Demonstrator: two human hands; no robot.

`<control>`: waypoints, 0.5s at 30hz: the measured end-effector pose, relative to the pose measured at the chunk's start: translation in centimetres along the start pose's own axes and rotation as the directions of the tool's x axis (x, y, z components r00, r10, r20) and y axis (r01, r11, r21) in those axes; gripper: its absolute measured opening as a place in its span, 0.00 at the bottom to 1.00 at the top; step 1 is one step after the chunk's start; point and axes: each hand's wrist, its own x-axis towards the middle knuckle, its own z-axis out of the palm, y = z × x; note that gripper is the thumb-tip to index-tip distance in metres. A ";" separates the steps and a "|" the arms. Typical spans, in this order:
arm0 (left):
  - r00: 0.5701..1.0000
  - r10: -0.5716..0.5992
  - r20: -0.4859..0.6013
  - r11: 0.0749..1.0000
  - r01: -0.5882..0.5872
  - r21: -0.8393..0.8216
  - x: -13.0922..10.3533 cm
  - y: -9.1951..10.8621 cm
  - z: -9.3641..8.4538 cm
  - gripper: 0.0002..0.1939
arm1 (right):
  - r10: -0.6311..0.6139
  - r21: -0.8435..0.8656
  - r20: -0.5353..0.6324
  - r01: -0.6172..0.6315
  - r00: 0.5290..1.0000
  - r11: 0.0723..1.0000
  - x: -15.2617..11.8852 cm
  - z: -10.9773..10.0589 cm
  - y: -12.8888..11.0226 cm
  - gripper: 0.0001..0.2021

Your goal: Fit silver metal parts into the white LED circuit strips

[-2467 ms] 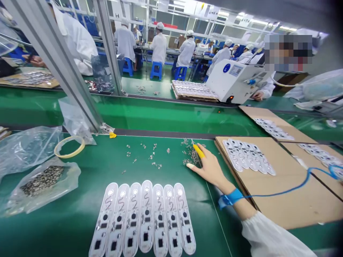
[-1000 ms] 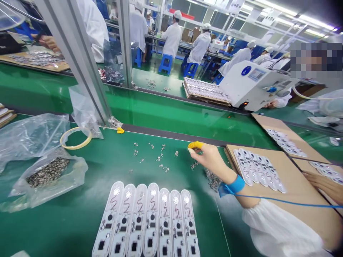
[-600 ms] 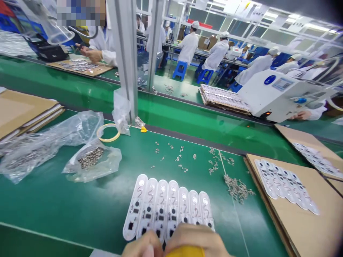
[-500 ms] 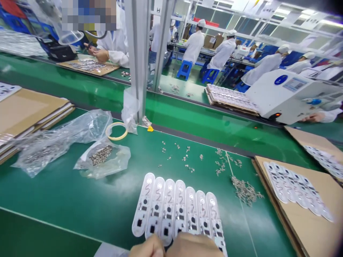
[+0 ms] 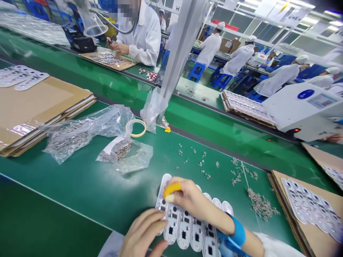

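Observation:
A row of several long white plastic casings (image 5: pixel 184 233) with small circuit boards inside lies on the green table. My right hand (image 5: pixel 191 198), with a yellow finger cot (image 5: pixel 172 189) and a blue wrist strap (image 5: pixel 238 230), reaches over their upper ends. Its thumb and index finger are pinched together above the leftmost casings; whatever lies between the fingertips is hidden. My left hand (image 5: pixel 146 228) is open, fingers spread, at the lower left end of the row, its fingertips beside or on the leftmost casings.
Small metal parts (image 5: pixel 261 205) lie heaped to the right, others scattered beyond the row. Clear bags of metal parts (image 5: pixel 123 153) and a tape ring (image 5: pixel 136 128) lie left. Cardboard stacks (image 5: pixel 66 94) flank the table. Across the green divider, a person in white (image 5: pixel 147 32) works.
My hands were close together at the lower ends of the casings. Now the right has moved up over the left casings, and the left has spread open. The whole view has shifted and tilted.

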 end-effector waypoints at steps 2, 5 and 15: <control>0.988 0.152 0.014 0.968 -0.152 0.200 -0.4 -0.9 0.6 0.13 | 0.014 -0.061 0.017 -0.013 1.000 0.998 0.9 0.0 1.2 0.05; 0.978 0.200 0.054 0.921 -0.206 0.331 -1.1 -1.3 1.5 0.14 | 0.029 -0.111 0.030 -0.026 0.999 0.994 1.3 0.1 1.7 0.07; 0.966 0.239 0.094 0.889 -0.257 0.380 -1.2 -1.5 1.5 0.17 | 0.035 -0.220 0.002 -0.034 0.999 0.975 1.6 1.0 1.5 0.12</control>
